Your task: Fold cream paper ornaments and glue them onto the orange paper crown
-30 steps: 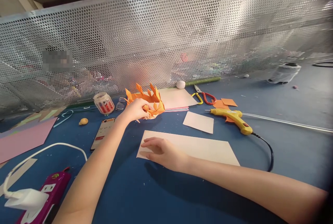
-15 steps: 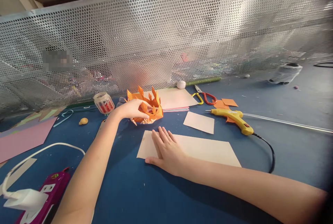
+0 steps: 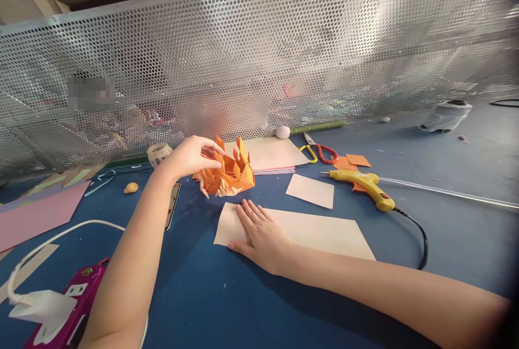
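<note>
My left hand [image 3: 194, 157] grips the left rim of an orange folded-paper basket [image 3: 233, 176] with pointed tips and pale folds along its lower front. The basket is tilted. Whether its base touches the table is hard to make out. My right hand [image 3: 259, 235] lies flat, fingers spread, on the left part of a long cream paper strip [image 3: 320, 230]. A smaller cream paper piece [image 3: 311, 191] rests just behind the strip. Behind the basket is a larger pale sheet [image 3: 275, 152] on a stack of coloured paper.
On the right lie a yellow glue gun [image 3: 363, 182], red-and-yellow-handled scissors [image 3: 326, 153] and orange paper squares [image 3: 359, 160]. A jar [image 3: 157, 153], a phone [image 3: 173, 206] and a purple power strip [image 3: 77, 297] are at left. A perforated metal screen [image 3: 243, 57] runs along the back.
My left hand has shifted left and up on the basket, which now tips so its pale front folds show more. More of the phone is visible. My right hand stays almost still on the strip.
</note>
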### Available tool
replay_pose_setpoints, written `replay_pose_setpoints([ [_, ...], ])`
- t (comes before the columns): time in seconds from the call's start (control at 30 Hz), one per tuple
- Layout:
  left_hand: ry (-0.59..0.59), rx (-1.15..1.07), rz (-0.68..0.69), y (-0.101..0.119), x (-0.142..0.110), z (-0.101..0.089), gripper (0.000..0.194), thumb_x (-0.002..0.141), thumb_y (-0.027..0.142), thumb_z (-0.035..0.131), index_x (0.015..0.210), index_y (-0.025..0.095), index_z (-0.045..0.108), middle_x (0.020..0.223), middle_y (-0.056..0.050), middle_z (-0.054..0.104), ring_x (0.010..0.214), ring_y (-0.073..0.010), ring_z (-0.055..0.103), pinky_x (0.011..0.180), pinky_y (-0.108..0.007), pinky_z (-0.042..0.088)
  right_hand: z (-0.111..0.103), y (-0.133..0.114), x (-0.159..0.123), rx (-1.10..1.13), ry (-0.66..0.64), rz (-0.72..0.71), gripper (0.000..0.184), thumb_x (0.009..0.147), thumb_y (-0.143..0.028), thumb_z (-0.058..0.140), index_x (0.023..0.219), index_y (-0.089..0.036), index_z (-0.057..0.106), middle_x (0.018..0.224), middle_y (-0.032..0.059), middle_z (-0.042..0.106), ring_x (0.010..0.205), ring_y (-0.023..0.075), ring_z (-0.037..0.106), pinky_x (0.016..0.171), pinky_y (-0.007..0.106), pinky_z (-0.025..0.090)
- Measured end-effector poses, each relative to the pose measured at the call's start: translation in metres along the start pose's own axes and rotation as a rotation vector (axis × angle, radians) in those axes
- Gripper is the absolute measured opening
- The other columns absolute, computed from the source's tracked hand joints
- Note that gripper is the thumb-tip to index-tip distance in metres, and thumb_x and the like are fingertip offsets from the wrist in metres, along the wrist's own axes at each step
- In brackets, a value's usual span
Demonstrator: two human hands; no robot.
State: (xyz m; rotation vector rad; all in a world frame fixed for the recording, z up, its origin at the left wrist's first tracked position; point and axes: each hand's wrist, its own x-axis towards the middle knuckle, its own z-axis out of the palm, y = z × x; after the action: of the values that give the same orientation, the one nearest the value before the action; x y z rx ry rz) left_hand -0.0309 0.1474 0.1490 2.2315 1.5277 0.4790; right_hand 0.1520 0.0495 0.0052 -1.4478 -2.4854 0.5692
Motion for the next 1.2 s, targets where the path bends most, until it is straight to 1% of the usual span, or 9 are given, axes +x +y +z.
replay_pose_setpoints([
  [0.1,-0.032,0.062,-0.044,0.005,-0.003,0.000,0.006,0.088,0.021,0.075,0.092,0.016,0.076,0.100,-0.006,0.079,0.099,-0.0243,0.075,0.091,-0.037,0.060,0.001,0.001,0.001,0.000,0.017,-0.009,0.047,0.100,-0.042,0.066,0.142,-0.022,0.058,0.152,0.0129,0.053,0.134,0.0325,0.056,0.110,0.059,0.047],
  [0.2,-0.142,0.152,-0.107,0.006,-0.002,0.004,0.019,0.098,0.030,0.071,0.109,0.015,0.072,0.115,-0.007,0.073,0.102,-0.0240,0.072,0.090,-0.043,0.061,0.001,0.002,0.002,0.005,0.032,-0.016,0.047,0.100,-0.042,0.066,0.142,-0.022,0.058,0.153,0.0129,0.053,0.134,0.0325,0.055,0.110,0.059,0.047],
  [0.3,-0.254,0.214,-0.160,0.003,0.000,0.009,0.031,0.101,0.035,0.068,0.125,0.017,0.067,0.128,-0.009,0.068,0.107,-0.0256,0.070,0.090,-0.045,0.061,0.002,0.003,0.002,0.008,0.043,-0.024,0.047,0.100,-0.042,0.066,0.142,-0.022,0.058,0.152,0.0129,0.053,0.134,0.0324,0.056,0.110,0.059,0.047],
  [0.53,-0.409,0.255,-0.171,-0.001,0.007,0.021,0.035,0.100,0.036,0.069,0.129,0.017,0.065,0.131,-0.010,0.067,0.110,-0.0273,0.069,0.092,-0.047,0.061,0.002,0.007,0.005,0.003,0.061,-0.052,0.046,0.100,-0.042,0.066,0.141,-0.021,0.059,0.150,0.0129,0.055,0.130,0.0313,0.059,0.107,0.057,0.050],
  [0.6,-0.396,0.260,-0.172,-0.002,0.009,0.025,0.036,0.100,0.036,0.069,0.130,0.017,0.064,0.131,-0.010,0.066,0.110,-0.0272,0.069,0.091,-0.046,0.061,0.002,0.009,0.006,0.002,0.058,-0.057,0.047,0.100,-0.042,0.066,0.141,-0.021,0.059,0.150,0.0129,0.055,0.130,0.0315,0.058,0.107,0.057,0.050],
  [0.83,-0.203,0.326,-0.159,-0.004,0.013,0.031,0.036,0.100,0.036,0.068,0.131,0.019,0.064,0.134,-0.011,0.065,0.113,-0.0272,0.068,0.093,-0.047,0.060,0.004,0.012,0.006,0.009,0.051,-0.060,0.047,0.100,-0.042,0.066,0.142,-0.022,0.058,0.153,0.0128,0.052,0.134,0.0327,0.055,0.110,0.059,0.047],
  [0.97,-0.197,0.330,-0.163,-0.003,0.013,0.031,0.035,0.100,0.036,0.068,0.131,0.019,0.064,0.134,-0.011,0.065,0.113,-0.0270,0.068,0.093,-0.047,0.060,0.007,0.013,0.006,0.019,0.061,-0.085,0.047,0.100,-0.041,0.066,0.141,-0.021,0.059,0.150,0.0128,0.054,0.131,0.0318,0.058,0.108,0.058,0.049],
  [1.1,-0.218,0.263,-0.079,0.007,0.003,0.018,0.032,0.100,0.033,0.069,0.128,0.018,0.066,0.133,-0.011,0.067,0.113,-0.0265,0.069,0.095,-0.047,0.060,0.008,0.015,0.007,0.047,0.077,-0.132,0.044,0.100,-0.040,0.066,0.139,-0.021,0.060,0.147,0.0125,0.057,0.127,0.0301,0.061,0.105,0.055,0.052],
  [1.2,-0.082,0.225,-0.022,0.020,-0.018,-0.002,0.048,0.090,0.022,0.076,0.137,0.023,0.065,0.125,-0.010,0.074,0.116,-0.0273,0.070,0.096,-0.037,0.057,0.006,0.017,0.009,0.089,0.081,-0.191,0.041,0.101,-0.039,0.066,0.137,-0.021,0.061,0.143,0.0121,0.060,0.122,0.0284,0.063,0.102,0.053,0.055],
])
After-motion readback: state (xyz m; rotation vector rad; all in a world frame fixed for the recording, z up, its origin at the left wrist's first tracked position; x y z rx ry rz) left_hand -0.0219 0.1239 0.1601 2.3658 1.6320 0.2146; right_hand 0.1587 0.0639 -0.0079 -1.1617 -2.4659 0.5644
